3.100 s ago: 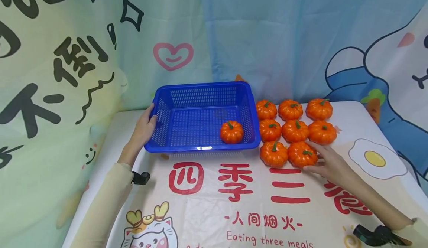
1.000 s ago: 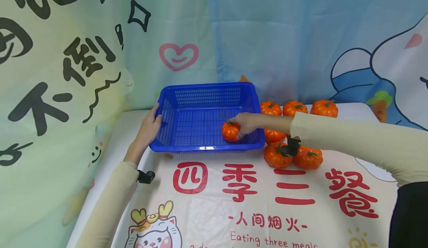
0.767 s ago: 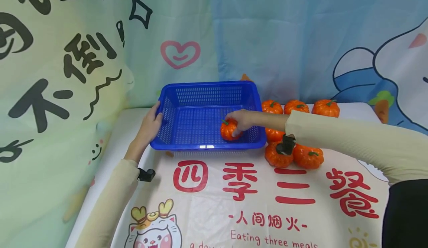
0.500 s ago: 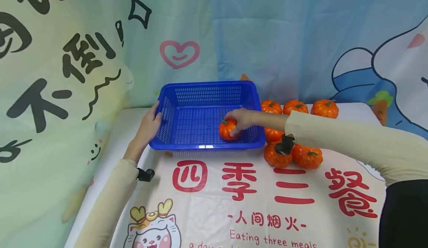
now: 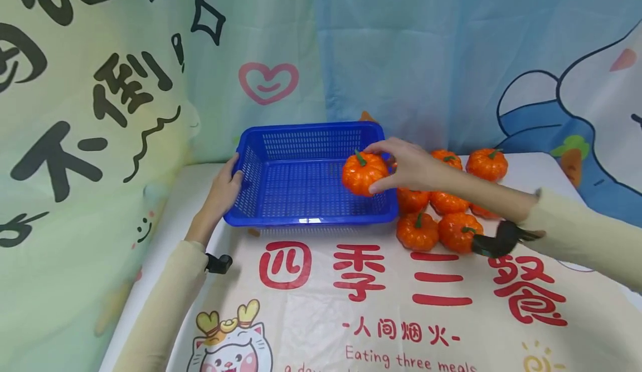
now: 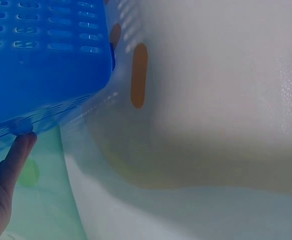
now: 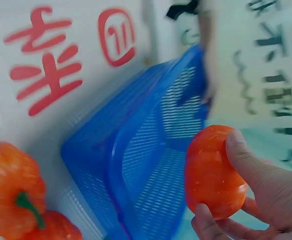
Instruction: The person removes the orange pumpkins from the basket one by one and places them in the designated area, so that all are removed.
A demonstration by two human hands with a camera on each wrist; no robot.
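Observation:
My right hand (image 5: pixel 413 166) holds a small orange pumpkin (image 5: pixel 362 176) with a green stem, thumb on its near side and fingers on its far side. The pumpkin is raised over the right part of a blue plastic basket (image 5: pixel 311 219) with slotted walls. In the right wrist view the same pumpkin (image 7: pixel 213 172) sits between thumb and fingers. On the basket's left side, my left hand (image 5: pixel 223 191) grips the rim. The left wrist view shows a digit (image 6: pixel 23 145) against the outer wall, with the remaining fingers mostly out of sight. No pumpkin is visible inside the basket.
Right of the basket stand several more pumpkins (image 5: pixel 417 231) in close rows, partly covered by my right forearm. They rest on a white table with a printed cloth (image 5: pixel 311 327). A patterned curtain (image 5: pixel 391 54) hangs right behind the basket.
My right hand moved from the front-row pumpkins to the one in the basket, took hold of it, and has lifted it up and slightly right. The left hand has stayed at the basket.

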